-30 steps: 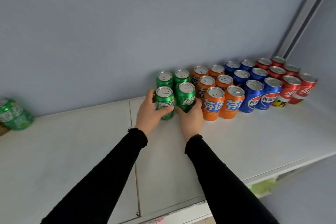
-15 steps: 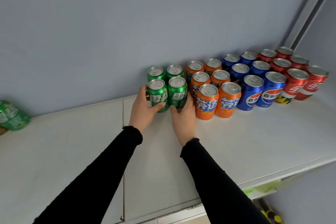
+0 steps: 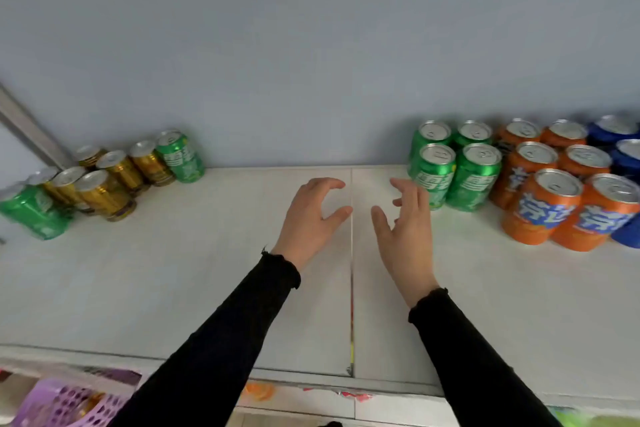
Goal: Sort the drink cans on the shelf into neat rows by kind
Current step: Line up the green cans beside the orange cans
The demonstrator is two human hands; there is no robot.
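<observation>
On the white shelf (image 3: pixel 207 288), several green cans (image 3: pixel 453 170) stand in a tidy block at the right, with orange cans (image 3: pixel 554 198) beside them and blue cans (image 3: pixel 623 156) at the far right edge. My left hand (image 3: pixel 311 215) and my right hand (image 3: pixel 405 229) hover empty over the shelf's middle, fingers loosely curved, just left of the green block. At the far left stands a mixed cluster: several gold cans (image 3: pixel 107 184), one green can (image 3: pixel 181 156) against the wall and another green can (image 3: pixel 33 208) at the left edge.
A grey wall rises behind the shelf. A seam (image 3: pixel 351 270) runs front to back between my hands. Below the shelf's front edge at lower left sits a purple perforated basket (image 3: pixel 65 406).
Both hands have let go of the two front green cans and pulled back left, empty. The view has swung left, bringing the gold and green cluster into sight.
</observation>
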